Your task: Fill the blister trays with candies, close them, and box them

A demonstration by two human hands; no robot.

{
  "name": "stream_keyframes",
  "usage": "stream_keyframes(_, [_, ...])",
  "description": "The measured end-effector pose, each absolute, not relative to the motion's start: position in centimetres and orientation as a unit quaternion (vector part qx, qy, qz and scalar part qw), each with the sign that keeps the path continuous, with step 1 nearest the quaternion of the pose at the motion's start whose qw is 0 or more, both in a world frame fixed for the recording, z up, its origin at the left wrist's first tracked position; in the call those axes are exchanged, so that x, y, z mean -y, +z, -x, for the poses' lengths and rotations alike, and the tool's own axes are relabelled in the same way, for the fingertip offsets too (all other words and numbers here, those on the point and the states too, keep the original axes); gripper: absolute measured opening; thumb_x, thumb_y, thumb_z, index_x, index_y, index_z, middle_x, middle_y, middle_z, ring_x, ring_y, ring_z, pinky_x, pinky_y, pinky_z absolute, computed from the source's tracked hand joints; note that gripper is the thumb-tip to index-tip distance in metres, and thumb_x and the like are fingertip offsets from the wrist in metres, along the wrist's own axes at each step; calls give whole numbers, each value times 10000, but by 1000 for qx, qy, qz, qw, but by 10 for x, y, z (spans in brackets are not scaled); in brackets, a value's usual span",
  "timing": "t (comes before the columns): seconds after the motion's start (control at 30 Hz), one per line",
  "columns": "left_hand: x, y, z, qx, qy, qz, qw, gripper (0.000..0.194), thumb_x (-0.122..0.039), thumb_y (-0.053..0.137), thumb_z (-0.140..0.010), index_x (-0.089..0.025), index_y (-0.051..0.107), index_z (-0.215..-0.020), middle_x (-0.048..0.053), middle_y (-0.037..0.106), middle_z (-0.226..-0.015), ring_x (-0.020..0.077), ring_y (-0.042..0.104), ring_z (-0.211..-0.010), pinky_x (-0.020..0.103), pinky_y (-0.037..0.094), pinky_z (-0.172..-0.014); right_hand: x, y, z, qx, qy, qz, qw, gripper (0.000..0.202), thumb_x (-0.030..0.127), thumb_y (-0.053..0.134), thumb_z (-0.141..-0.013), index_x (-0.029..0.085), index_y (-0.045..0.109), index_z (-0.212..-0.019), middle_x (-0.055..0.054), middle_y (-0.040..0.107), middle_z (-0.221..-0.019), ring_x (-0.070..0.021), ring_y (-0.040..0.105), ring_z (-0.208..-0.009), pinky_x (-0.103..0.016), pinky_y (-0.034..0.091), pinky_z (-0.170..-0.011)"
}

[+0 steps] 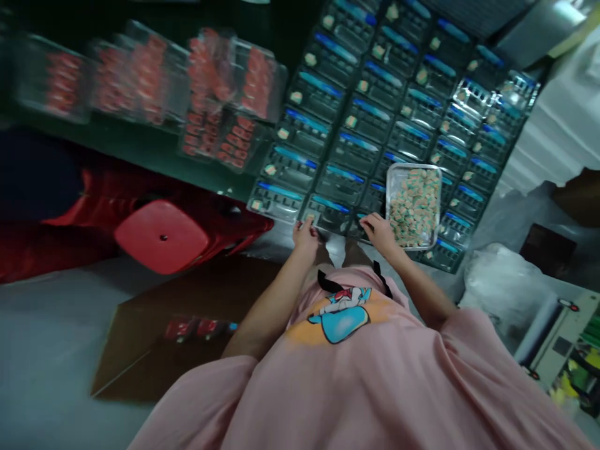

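Observation:
Rows of clear plastic trays (359, 145) lie on the dark green table, most with a blue item and a small pale piece in a compartment. My left hand (305, 237) is at the front edge of the nearest trays, its fingers bent close together by a pale piece (310, 217); whether it grips the piece is too small to tell. Over the near edge, just left of the metal tray, my right hand (379, 232) has its fingertips pinched together, and what they hold is hidden. The metal tray (390, 200) rests on the plastic trays, filled with small pink and green pieces (415, 209).
Clear packs of red pieces (152, 78) lie on the table at the left. Below them stand a red stool (162, 236) and a cardboard box (140, 344). White plastic bags (494, 281) are at the right.

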State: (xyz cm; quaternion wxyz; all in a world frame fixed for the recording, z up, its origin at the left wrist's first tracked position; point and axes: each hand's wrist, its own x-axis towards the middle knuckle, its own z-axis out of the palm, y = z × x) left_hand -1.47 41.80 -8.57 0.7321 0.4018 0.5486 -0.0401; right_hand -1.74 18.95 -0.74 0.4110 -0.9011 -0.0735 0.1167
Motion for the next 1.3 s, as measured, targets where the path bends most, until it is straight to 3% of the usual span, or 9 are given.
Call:
stream_keyframes(0.27, [-415,-69,19,-628,-15,-421,655,326,-436,655,-846,-208,427,-799,-94,383,-542,54,371,-430,179,255,-419,-55,-16,37,-132,69,943,298,184,233,518,-867,185,691,-905,-87,669,-899,-221,593,-839,-345,470,-807])
stream_keyframes(0.4, [-397,-50,38,-610,23,-465,641,156,-297,577,-883,-208,451,-861,-95,378,-560,54,351,-450,177,249,-436,-42,-32,28,-133,99,941,293,158,232,559,-834,182,694,-899,-92,679,-899,-229,590,-846,-355,468,-813])
stream_keyframes(0.53, [-362,-32,42,-449,-2,-591,670,207,-238,635,-802,-207,552,-989,-83,432,-610,56,378,-486,182,290,-465,-51,-41,25,-113,127,945,278,110,201,577,-816,178,679,-850,-100,667,-887,-237,579,-860,-361,459,-816])
stream_keyframes(0.67, [-316,-22,21,-247,-163,-673,678,240,-238,690,-733,-190,659,-966,-30,558,-696,84,495,-580,209,407,-555,-52,-42,28,-82,116,945,295,100,184,568,-808,186,666,-833,-97,647,-924,-227,571,-864,-344,459,-805])
stream_keyframes(0.83, [-260,-19,-6,-134,-277,-680,666,219,-210,668,-741,-173,723,-950,29,692,-849,129,594,-671,287,504,-703,-45,-36,30,-113,94,916,374,76,229,568,-786,192,635,-783,-56,637,-831,-197,559,-793,-323,458,-772])
stream_keyframes(1.07, [-215,-27,-10,-77,-322,-669,665,300,-217,723,-712,-193,775,-1006,61,756,-996,228,666,-936,366,483,-925,-43,-28,32,-204,144,759,601,236,419,662,-726,192,615,-766,29,584,-670,-120,506,-628,-254,419,-626])
stream_keyframes(1.3, [-208,-39,-5,-81,-348,-667,654,265,-312,667,-779,-189,787,-981,43,759,-839,191,658,-744,332,510,-771,-52,-31,28,-264,154,653,693,322,466,714,-649,202,586,-782,32,602,-687,-114,539,-642,-238,433,-610])
